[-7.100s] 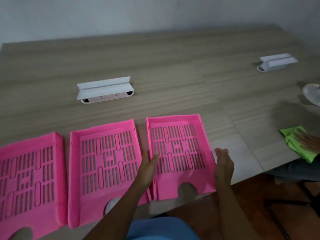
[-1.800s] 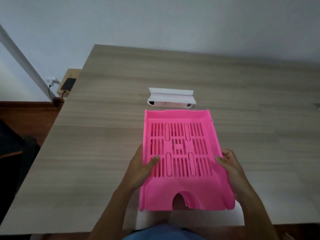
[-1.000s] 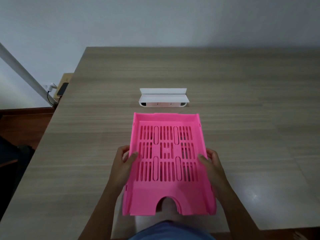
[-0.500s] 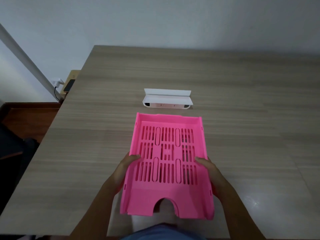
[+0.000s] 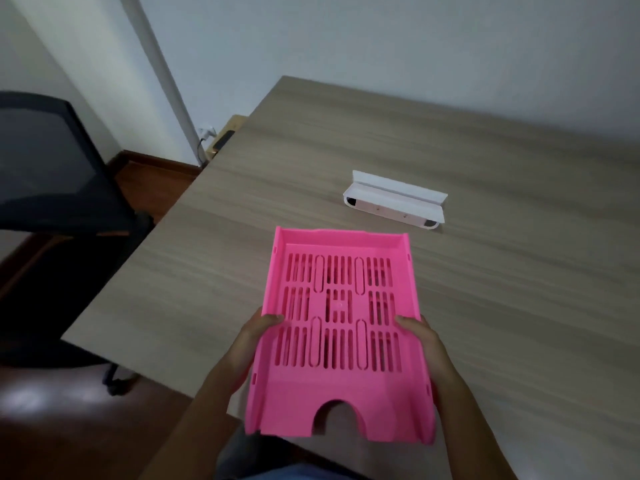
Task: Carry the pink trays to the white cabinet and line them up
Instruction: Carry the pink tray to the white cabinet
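Bright pink tray [image 5: 337,341] with slotted grid base; worktop [image 5: 502,289] grey-brown wood grain; white socket box [image 5: 394,199]; black mesh chair [image 5: 45,161]; dark reddish-brown floor [image 5: 52,427].

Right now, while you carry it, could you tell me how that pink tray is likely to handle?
The pink tray looks stiff: it holds flat though gripped only at its side walls by the left hand and right hand. Its slotted base suggests it is light. Smooth plastic may slip in a loose grip.

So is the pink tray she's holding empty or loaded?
Empty. The pink tray shows its whole slotted floor with nothing lying on it; the left hand and right hand grip its side walls.
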Demonstrator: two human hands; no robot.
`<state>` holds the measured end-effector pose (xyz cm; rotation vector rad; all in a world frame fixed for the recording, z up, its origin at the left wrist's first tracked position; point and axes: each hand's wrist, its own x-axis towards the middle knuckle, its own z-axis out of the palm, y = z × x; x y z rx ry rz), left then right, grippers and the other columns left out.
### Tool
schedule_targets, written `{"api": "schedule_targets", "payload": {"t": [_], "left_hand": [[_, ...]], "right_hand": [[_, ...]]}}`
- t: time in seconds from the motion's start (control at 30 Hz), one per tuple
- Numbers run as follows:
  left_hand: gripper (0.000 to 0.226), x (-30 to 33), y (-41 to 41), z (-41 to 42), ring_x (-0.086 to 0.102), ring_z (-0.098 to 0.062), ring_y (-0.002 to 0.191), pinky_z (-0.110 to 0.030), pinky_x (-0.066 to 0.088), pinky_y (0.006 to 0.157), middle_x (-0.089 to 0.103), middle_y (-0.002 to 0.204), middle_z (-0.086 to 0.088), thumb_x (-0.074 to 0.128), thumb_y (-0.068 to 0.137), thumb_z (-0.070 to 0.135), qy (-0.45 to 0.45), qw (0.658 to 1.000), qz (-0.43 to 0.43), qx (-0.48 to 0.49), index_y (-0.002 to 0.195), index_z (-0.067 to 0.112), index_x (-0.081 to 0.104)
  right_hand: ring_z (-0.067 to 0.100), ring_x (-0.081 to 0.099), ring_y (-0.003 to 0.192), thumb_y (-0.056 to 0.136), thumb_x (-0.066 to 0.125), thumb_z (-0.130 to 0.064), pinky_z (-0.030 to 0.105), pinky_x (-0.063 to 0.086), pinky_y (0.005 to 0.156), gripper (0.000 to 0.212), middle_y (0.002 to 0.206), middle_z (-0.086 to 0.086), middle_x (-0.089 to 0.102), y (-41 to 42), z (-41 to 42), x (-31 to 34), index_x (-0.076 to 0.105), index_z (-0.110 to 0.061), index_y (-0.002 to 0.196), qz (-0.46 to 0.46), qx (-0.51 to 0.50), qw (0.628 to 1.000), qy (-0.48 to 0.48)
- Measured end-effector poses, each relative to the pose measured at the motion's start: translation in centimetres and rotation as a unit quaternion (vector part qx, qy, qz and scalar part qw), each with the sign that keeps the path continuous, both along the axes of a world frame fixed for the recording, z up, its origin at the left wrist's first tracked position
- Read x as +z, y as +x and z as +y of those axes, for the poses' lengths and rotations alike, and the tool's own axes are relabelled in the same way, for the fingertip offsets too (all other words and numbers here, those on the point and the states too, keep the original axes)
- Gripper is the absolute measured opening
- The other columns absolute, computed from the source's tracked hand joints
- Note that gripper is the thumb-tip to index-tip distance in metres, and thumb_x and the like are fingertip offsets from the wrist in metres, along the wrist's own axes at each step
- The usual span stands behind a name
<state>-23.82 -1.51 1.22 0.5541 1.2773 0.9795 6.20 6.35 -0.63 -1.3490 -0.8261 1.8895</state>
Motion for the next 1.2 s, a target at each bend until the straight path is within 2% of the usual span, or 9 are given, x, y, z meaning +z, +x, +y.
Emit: {"api": "schedule_targets", "payload": {"t": [0.1, 0.2, 0.3, 0.47, 0.6, 0.8, 0.93, 1.13, 1.2], "left_hand": [[0.065, -0.2, -1.1, -2.3, 0.076, -0.027, 0.075, -0.038, 0.059, 0.066, 0.079, 0.087, -0.012, 0.069, 0.067, 0.039, 0.005, 0.997, 0.014, 0.071, 0.122, 0.004, 0.063], [0.017, 0.1, -2.1, -3.9, 0.075, -0.017, 0.058, -0.025, 0.057, 0.052, 0.077, 0.067, -0.008, 0.054, 0.092, 0.009, 0.006, 0.993, 0.018, 0.117, 0.100, 0.002, 0.067], [0.018, 0.0, -4.2, -5.5, 0.076, -0.022, 0.065, -0.031, 0.060, 0.058, 0.077, 0.080, -0.012, 0.054, 0.090, 0.006, 0.019, 0.989, -0.007, 0.149, 0.102, 0.007, 0.068], [0.077, -0.4, -9.7, -9.3, 0.073, -0.036, 0.088, -0.048, 0.059, 0.076, 0.074, 0.106, -0.020, 0.084, 0.060, 0.045, 0.040, 0.986, -0.005, 0.160, 0.125, 0.011, 0.061], [0.057, -0.7, -14.2, -12.5, 0.073, -0.035, 0.089, -0.046, 0.059, 0.077, 0.074, 0.108, -0.020, 0.081, 0.068, 0.036, 0.044, 0.973, -0.021, 0.225, 0.120, 0.016, 0.065], [0.056, -0.4, -21.3, -19.3, 0.069, -0.042, 0.092, -0.051, 0.058, 0.077, 0.066, 0.116, -0.032, 0.069, 0.080, 0.026, 0.068, 0.954, -0.041, 0.288, 0.131, 0.009, 0.055], [0.032, 0.2, -25.5, -25.4, 0.076, -0.031, 0.072, -0.037, 0.061, 0.060, 0.078, 0.088, -0.019, 0.054, 0.092, 0.010, 0.043, 0.920, -0.035, 0.387, 0.122, 0.004, 0.061], [0.024, 0.3, -29.6, -37.3, 0.074, -0.022, 0.052, -0.029, 0.058, 0.047, 0.076, 0.064, -0.014, 0.046, 0.096, -0.001, 0.021, 0.838, -0.040, 0.543, 0.113, -0.010, 0.060], [0.036, 0.1, -30.5, -41.2, 0.075, -0.024, 0.057, -0.032, 0.060, 0.051, 0.077, 0.069, -0.016, 0.064, 0.085, 0.012, 0.023, 0.806, -0.040, 0.591, 0.115, -0.009, 0.061]], "right_hand": [[0.037, 0.074, 0.091, 0.077, 0.073, -0.028, 0.052, 0.057, 0.087, 0.059, 0.105, 0.018, 0.077, -2.0, 0.8, -0.4, 0.062, -0.006, 0.131, -0.011, 0.054, 0.998, -0.003], [0.039, 0.074, 0.092, 0.076, 0.070, -0.031, 0.049, 0.059, 0.083, 0.057, 0.104, 0.021, 0.077, -4.5, 1.3, -0.2, 0.064, -0.006, 0.127, -0.014, 0.100, 0.995, -0.005], [0.036, 0.075, 0.085, 0.077, 0.072, -0.027, 0.044, 0.060, 0.075, 0.056, 0.098, 0.019, 0.077, -7.4, 1.5, 0.0, 0.063, -0.003, 0.127, -0.007, 0.128, 0.992, -0.005], [0.037, 0.074, 0.085, 0.059, 0.086, -0.041, 0.049, 0.058, 0.081, 0.087, 0.098, 0.018, 0.077, -13.7, 0.5, 0.6, 0.059, 0.000, 0.132, -0.020, 0.187, 0.982, -0.005], [0.034, 0.073, 0.079, 0.049, 0.090, -0.042, 0.048, 0.058, 0.078, 0.097, 0.092, 0.016, 0.076, -19.8, -0.6, 1.5, 0.059, -0.001, 0.131, -0.022, 0.242, 0.970, -0.004], [0.026, 0.075, 0.062, 0.066, 0.077, -0.031, 0.036, 0.061, 0.055, 0.065, 0.075, 0.010, 0.077, -30.5, -4.1, 2.6, 0.061, 0.000, 0.121, 0.019, 0.318, 0.948, -0.006], [0.026, 0.074, 0.061, 0.049, 0.090, -0.040, 0.035, 0.061, 0.054, 0.086, 0.076, 0.011, 0.077, -38.9, -8.3, 3.0, 0.062, 0.001, 0.119, 0.005, 0.396, 0.918, 0.006], [0.027, 0.075, 0.063, 0.081, 0.070, -0.023, 0.036, 0.062, 0.056, 0.039, 0.078, 0.014, 0.077, -50.4, -17.1, 3.3, 0.066, 0.000, 0.112, 0.031, 0.511, 0.859, 0.000], [0.030, 0.075, 0.071, 0.083, 0.067, -0.024, 0.041, 0.062, 0.064, 0.035, 0.087, 0.016, 0.076, -54.1, -20.1, 3.2, 0.069, -0.004, 0.112, 0.019, 0.554, 0.832, 0.004]]}}
